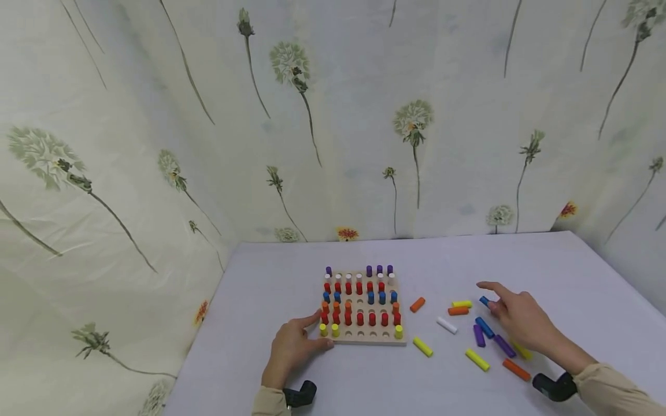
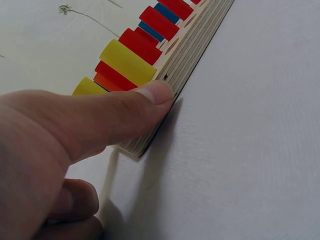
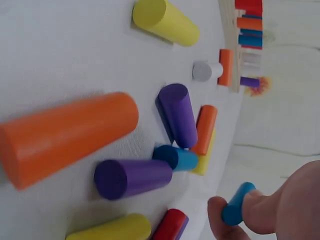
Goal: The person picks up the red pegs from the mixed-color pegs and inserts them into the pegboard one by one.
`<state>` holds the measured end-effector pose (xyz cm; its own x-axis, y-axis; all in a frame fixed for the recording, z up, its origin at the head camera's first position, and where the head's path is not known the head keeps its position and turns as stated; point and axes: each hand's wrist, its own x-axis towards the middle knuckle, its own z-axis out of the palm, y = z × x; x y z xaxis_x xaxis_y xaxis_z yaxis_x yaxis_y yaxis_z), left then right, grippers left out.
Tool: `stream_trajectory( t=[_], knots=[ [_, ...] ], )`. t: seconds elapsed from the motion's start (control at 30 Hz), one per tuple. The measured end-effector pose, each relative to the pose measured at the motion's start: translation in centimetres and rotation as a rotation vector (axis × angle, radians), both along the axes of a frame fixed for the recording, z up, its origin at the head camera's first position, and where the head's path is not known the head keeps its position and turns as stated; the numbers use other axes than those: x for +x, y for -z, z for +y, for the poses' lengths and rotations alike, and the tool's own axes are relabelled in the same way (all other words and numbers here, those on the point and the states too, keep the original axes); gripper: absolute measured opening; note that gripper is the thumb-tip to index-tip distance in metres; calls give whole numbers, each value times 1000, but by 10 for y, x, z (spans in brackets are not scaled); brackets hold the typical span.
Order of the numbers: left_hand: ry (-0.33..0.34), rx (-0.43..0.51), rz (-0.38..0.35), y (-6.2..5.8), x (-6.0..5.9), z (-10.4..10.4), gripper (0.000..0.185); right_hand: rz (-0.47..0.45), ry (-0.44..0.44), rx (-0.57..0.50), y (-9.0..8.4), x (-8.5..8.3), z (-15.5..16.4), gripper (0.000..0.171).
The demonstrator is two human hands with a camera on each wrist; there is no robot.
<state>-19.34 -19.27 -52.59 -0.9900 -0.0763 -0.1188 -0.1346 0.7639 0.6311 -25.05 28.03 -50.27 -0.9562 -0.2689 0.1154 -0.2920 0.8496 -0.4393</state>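
A wooden pegboard (image 1: 366, 341) carries rows of upright pegs in purple, white, red, blue, orange and yellow; several holes in it are bare. My left hand (image 1: 296, 346) holds its near left corner, the thumb pressed along the front edge and a finger on the left side. In the left wrist view that thumb lies against the layered edge (image 2: 185, 65), beside a yellow peg (image 2: 127, 59). Over the loose pegs on the right, my right hand (image 1: 522, 318) pinches a blue peg (image 3: 237, 205) between thumb and finger, with the index finger extended in the head view.
Right of the board lie loose pegs: orange (image 1: 418, 304), white (image 1: 447, 325), yellow (image 1: 423, 346), purple (image 1: 479, 335), another blue (image 1: 485, 327) and several more. A red one (image 3: 170, 225) shows in the right wrist view. Flower-printed cloth (image 1: 354, 144) hangs behind the white table (image 1: 270, 277).
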Motion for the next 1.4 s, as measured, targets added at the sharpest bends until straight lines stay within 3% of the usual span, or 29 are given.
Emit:
stream_trajectory(
  t=[0.3,0.63,0.8,1.03,1.4],
  knots=[
    [-6,-1,-7,-3,1,0,74,27,12,-92,-3,-2,-21,25],
    [-14,-4,-17,-3,-1,2,75,199,86,-198,2,-6,-45,26],
    [-19,-1,-10,-2,-1,0,75,163,76,-235,2,-9,-60,33],
    [-17,6,-28,-3,0,1,75,137,65,-290,5,-14,-76,20],
    [-15,3,-16,-3,-1,0,75,126,110,-324,5,-22,-102,21]
  ],
)
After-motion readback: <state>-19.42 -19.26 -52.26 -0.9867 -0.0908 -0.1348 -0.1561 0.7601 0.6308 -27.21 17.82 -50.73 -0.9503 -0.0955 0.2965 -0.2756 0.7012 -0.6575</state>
